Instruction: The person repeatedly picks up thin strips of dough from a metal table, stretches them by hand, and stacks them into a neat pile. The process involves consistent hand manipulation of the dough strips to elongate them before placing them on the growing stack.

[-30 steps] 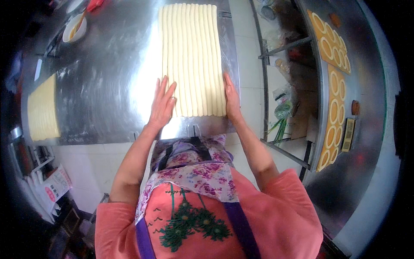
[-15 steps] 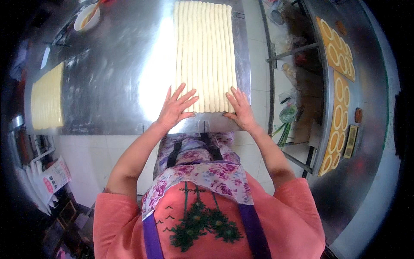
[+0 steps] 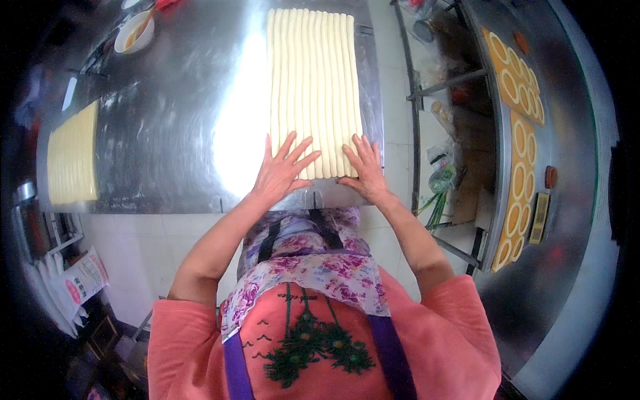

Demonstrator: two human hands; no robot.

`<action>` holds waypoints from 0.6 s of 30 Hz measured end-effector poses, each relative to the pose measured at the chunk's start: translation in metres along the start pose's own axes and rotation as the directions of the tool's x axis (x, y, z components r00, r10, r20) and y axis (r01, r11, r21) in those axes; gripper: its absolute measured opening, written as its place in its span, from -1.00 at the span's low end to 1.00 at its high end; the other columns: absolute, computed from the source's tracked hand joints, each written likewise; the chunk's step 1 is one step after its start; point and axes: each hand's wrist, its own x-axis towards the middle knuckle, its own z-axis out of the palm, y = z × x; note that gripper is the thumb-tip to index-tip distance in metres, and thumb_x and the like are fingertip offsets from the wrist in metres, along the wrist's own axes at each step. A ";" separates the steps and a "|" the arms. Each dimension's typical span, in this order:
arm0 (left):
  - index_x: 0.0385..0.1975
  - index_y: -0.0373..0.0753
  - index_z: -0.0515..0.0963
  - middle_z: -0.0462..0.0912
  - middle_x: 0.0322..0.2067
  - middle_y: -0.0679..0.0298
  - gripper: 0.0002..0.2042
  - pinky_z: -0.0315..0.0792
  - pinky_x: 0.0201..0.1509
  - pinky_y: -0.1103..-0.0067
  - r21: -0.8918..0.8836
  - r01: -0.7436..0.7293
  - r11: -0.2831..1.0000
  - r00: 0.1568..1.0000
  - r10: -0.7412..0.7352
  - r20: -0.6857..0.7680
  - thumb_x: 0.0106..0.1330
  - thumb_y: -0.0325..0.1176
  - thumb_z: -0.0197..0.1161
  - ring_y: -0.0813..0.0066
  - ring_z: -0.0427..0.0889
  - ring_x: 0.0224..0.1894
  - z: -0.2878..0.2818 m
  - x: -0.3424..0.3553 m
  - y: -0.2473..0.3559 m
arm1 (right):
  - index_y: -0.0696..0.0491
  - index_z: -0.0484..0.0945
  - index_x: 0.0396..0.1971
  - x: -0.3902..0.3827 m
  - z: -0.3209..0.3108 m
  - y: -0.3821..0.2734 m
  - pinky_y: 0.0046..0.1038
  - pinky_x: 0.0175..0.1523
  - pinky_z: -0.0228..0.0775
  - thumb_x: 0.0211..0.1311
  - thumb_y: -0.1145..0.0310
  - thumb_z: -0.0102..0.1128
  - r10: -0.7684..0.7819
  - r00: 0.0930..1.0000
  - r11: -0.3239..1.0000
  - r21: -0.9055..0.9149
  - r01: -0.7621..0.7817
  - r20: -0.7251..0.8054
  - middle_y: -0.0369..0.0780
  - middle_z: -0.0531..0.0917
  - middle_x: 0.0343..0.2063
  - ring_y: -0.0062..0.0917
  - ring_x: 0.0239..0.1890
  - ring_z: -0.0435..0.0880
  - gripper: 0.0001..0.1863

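A rectangular block of long pale dough ropes (image 3: 311,80), laid side by side, lies on the steel table (image 3: 167,133) near its right edge. My left hand (image 3: 283,167) rests with fingers spread on the near left corner of the ropes, its thumb along their front end. My right hand (image 3: 367,170), also spread, touches the near right corner, thumb at the front ends. A yellowish sheet with fine lines (image 3: 70,153) lies at the table's left end.
A white bowl with a wooden utensil (image 3: 133,40) sits at the far left. At right stand a shelf with bags and green onions (image 3: 437,200), and boards bearing oval rings (image 3: 520,180) on another steel surface. Printed white sacks (image 3: 80,280) are below left.
Both my hands have turned from the sides of the ropes onto their near corners, fingers spreading over the top. The view has shifted, so the table appears a little farther right.
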 end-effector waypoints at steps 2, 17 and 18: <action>0.41 0.23 0.23 0.15 0.46 0.42 -0.19 -0.17 0.48 -0.18 0.033 -0.006 0.999 1.000 0.007 -0.017 0.09 0.18 0.30 0.22 0.01 0.52 0.010 -0.003 0.000 | -0.08 0.28 0.38 0.002 0.001 -0.002 0.11 0.52 -0.27 -0.12 0.12 0.55 0.000 1.000 1.000 -0.013 0.000 0.002 -0.06 0.11 0.46 -0.03 0.51 -0.03 -0.02; 0.45 -0.10 0.14 0.01 0.50 0.25 -0.19 0.03 0.54 0.16 -0.271 0.115 0.956 0.990 -0.089 0.105 0.23 0.05 0.28 0.08 -0.14 0.55 -0.010 -0.045 -0.039 | 0.09 0.13 0.42 0.053 0.018 -0.082 -0.01 0.55 -0.22 0.09 -0.10 0.30 -0.311 0.930 0.948 0.000 0.318 0.197 -0.14 0.19 0.44 -0.31 0.50 0.11 -0.02; 0.45 -0.10 0.14 0.01 0.50 0.25 -0.19 0.05 0.54 0.20 -0.329 0.113 0.937 0.992 -0.090 0.084 0.23 0.03 0.29 0.07 -0.15 0.55 -0.007 -0.048 -0.039 | 0.12 0.12 0.42 0.051 0.022 -0.087 -0.03 0.56 -0.22 0.13 -0.10 0.27 -0.293 0.931 0.947 -0.065 0.313 0.220 -0.14 0.18 0.44 -0.32 0.50 0.09 -0.04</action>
